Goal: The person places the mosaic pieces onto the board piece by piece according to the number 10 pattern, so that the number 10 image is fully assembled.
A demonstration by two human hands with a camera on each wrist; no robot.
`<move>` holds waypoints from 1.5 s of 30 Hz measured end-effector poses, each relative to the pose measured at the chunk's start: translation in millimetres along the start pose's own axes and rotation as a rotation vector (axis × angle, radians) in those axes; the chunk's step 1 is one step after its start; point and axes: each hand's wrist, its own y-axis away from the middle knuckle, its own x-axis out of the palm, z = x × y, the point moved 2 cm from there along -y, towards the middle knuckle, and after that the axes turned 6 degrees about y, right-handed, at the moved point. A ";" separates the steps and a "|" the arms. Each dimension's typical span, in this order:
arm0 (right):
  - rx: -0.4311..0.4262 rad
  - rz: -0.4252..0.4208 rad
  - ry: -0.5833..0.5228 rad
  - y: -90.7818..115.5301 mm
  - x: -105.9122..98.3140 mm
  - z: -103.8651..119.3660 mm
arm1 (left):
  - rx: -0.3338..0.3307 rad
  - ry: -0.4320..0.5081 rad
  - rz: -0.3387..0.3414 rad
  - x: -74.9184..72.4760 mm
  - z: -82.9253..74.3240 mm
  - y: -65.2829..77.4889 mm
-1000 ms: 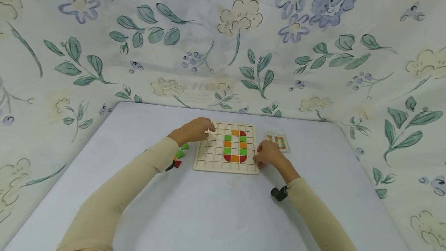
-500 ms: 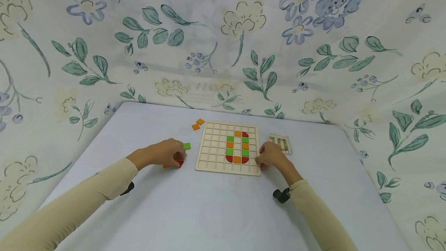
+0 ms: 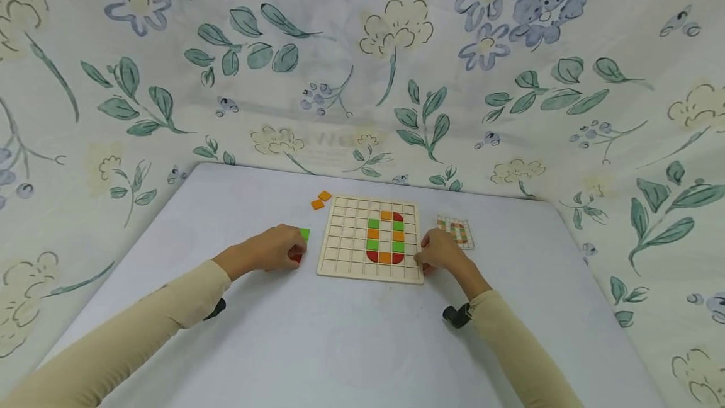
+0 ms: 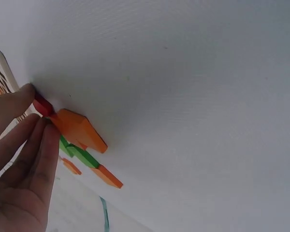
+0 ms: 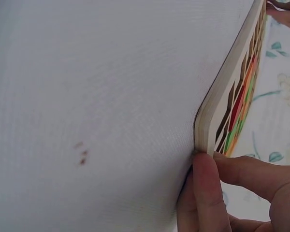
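My left hand is left of the wooden grid board, its thumb and fingertips pinching a red tile. Right beside those fingertips lie orange tiles and green tiles, partly hidden by the hand in the head view. On the board, red, orange and green tiles form a ring, with a gap at its upper left corner. My right hand grips the board's right edge, and in the right wrist view its fingers hold the near corner.
A small pattern card with a printed coloured design lies right of the board, partly behind my right hand. Two orange tiles lie at the board's far left corner. A floral cloth hangs behind the white table.
My left hand has drawn back from the board's upper left to the loose tiles and now pinches a red one. The right hand keeps its grip on the board.
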 end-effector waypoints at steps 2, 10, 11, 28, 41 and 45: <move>0.003 -0.001 -0.002 0.5 0.4 -0.1 | 0.016 0.002 -0.020 1.3 -1.7 -1.0; 0.005 -0.004 0.008 -0.5 -0.2 -0.3 | 0.008 0.091 -0.084 2.0 -4.1 -8.5; 0.003 -0.002 0.009 -0.9 -0.4 -0.5 | 0.005 0.114 -0.093 0.5 -4.2 -11.8; -0.021 -0.028 0.076 -5.5 -2.3 -3.9 | 0.008 0.121 -0.214 -13.1 -39.5 -135.7; -0.007 -0.022 0.032 -4.9 -3.9 -4.1 | -0.016 0.109 -0.252 2.9 -51.3 -177.3; -0.007 -0.027 0.051 -3.9 -4.7 -3.5 | -0.028 0.111 -0.250 4.1 -51.3 -177.5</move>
